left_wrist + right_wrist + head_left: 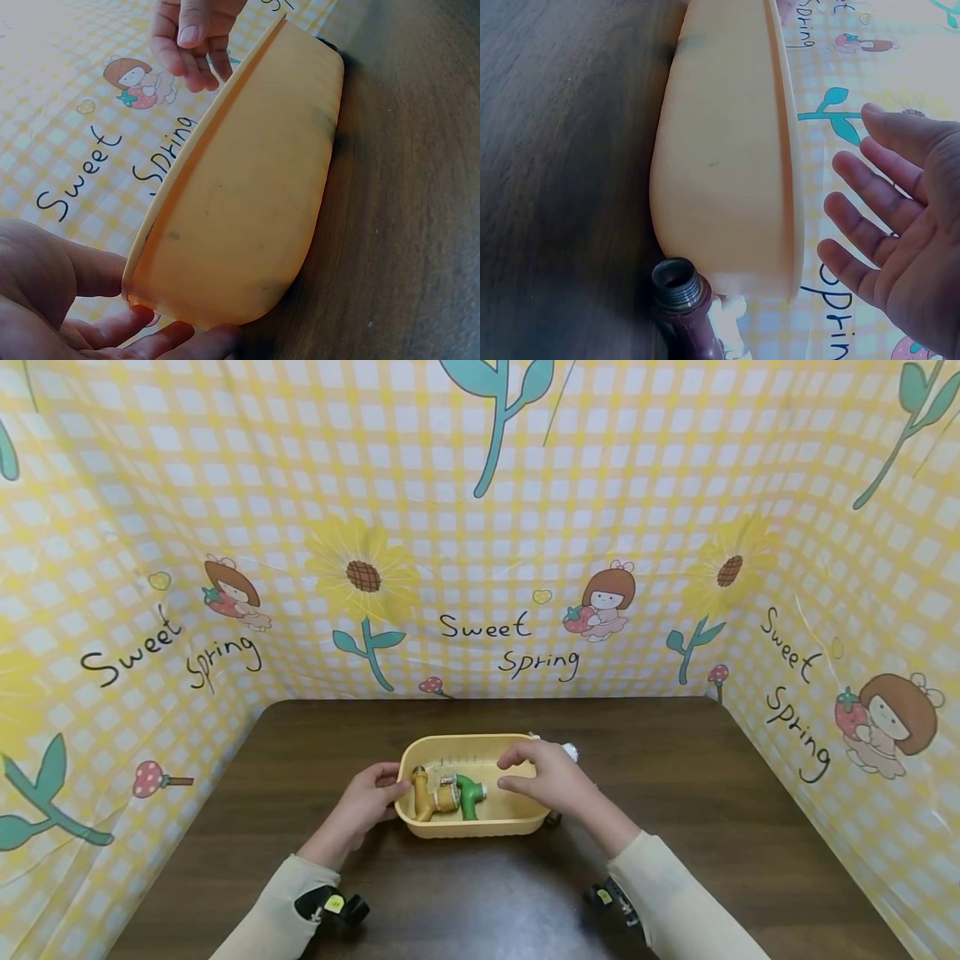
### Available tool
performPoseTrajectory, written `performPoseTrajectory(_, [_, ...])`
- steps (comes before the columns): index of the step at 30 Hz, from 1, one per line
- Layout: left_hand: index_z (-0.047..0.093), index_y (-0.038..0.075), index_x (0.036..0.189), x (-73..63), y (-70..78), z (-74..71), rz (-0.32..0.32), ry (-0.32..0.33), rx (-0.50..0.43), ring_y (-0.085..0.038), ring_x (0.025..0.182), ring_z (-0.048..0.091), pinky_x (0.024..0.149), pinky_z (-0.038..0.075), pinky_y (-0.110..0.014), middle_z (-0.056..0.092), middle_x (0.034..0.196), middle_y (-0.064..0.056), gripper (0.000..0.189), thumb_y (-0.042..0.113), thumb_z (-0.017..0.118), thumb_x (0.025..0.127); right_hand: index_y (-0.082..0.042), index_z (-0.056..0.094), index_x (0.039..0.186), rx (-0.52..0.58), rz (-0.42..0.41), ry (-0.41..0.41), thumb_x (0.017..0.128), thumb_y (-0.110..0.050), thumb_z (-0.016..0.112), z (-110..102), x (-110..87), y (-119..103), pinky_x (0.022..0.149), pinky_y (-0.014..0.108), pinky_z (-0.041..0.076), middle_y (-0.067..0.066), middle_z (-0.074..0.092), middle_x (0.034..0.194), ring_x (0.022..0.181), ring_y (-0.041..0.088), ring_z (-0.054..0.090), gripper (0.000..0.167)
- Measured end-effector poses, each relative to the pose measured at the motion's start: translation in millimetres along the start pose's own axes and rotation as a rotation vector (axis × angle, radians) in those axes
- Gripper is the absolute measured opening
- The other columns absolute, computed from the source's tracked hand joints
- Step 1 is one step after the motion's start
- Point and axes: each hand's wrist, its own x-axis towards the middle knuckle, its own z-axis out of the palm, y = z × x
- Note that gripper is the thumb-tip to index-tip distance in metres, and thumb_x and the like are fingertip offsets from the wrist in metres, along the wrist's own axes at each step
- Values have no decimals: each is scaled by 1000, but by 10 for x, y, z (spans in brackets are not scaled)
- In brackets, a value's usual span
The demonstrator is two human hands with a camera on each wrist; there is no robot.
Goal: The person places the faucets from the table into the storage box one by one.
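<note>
A pale yellow plastic basin point(472, 830) stands on the table in the head view. Inside its left half lie a brass-coloured tap point(423, 802) and a green tap point(470, 795), side by side. My left hand point(369, 797) holds the basin's left end, thumb at the rim and fingers along the outer wall, as the left wrist view also shows. Over the basin's right part hovers my right hand point(551, 777), with its fingers spread, relaxed and holding nothing. In the right wrist view, a dark tap-like piece with a threaded mouth point(679, 300) sits beside the basin.
White fittings point(572, 751) show behind my right hand, just right of the basin, partly hidden. The brown wooden table point(315, 735) is bordered at the back and sides by yellow checked cloth point(480, 543). A black wrist camera point(330, 906) is strapped near my left sleeve.
</note>
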Motion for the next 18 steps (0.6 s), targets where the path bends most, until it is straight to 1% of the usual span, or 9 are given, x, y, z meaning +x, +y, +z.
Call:
performPoseTrajectory(2, [46,-5,146,-8,10,4,1,0,-7,-33,114,64,85,61,-44,57,133,-27,46,11,59,105,-25,74,103,8,-8,13,89,-31,82,-17,-27,10,99,49,52,-10,72,107,109,17,65,17])
performPoseTrajectory(5, [46,-4,145,-23,27,7,4,-4,-8,-33,115,63,85,62,-42,57,134,-27,45,11,58,105,-25,75,101,13,0,36,88,-28,83,-49,-75,18,99,49,51,-10,72,105,109,18,65,16])
performPoseTrajectory(10, [47,-4,145,-31,31,1,9,1,-5,-33,115,64,85,62,-42,57,133,-27,44,10,58,104,-26,75,100,-21,12,68,87,-29,83,-86,-135,41,99,47,49,-14,72,105,109,18,63,15])
performPoseTrajectory(15, [47,-5,144,-31,23,-1,10,6,-10,-33,115,64,86,61,-43,57,134,-28,44,9,58,104,-25,76,101,-20,-9,95,87,-27,84,-123,-182,21,97,47,50,-13,72,104,108,20,62,16])
performPoseTrajectory(18, [48,-5,144,-30,21,4,6,9,-11,-33,115,64,86,61,-43,57,134,-28,43,9,59,104,-23,76,102,-26,-36,111,86,-25,85,-149,-219,12,96,46,51,-11,72,105,106,20,63,18])
